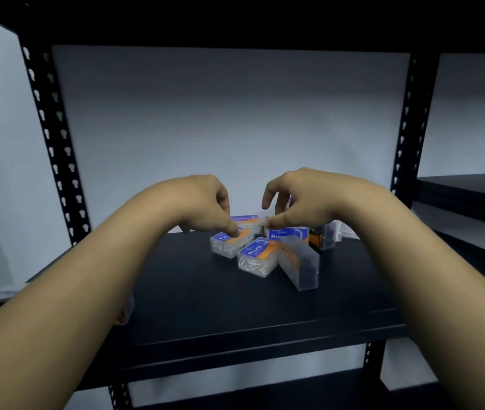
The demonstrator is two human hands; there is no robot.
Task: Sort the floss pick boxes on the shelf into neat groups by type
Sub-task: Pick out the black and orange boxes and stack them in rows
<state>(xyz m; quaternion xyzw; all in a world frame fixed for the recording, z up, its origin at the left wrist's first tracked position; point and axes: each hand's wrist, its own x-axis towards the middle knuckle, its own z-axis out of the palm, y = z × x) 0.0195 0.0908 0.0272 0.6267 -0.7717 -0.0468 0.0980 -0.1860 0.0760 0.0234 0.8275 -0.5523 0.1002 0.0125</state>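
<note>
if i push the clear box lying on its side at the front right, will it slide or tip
The clear box lies flat on a long side, so it will probably slide across the smooth shelf rather than tip. It looks like thin hard plastic holding small picks, so it is likely light and stiff. It touches the Round box, which may shift too.

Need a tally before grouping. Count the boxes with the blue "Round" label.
4 visible: one under the left hand's thumb, one behind it, one nearest the front, one upright under the right hand. The hands may hide more.
</note>
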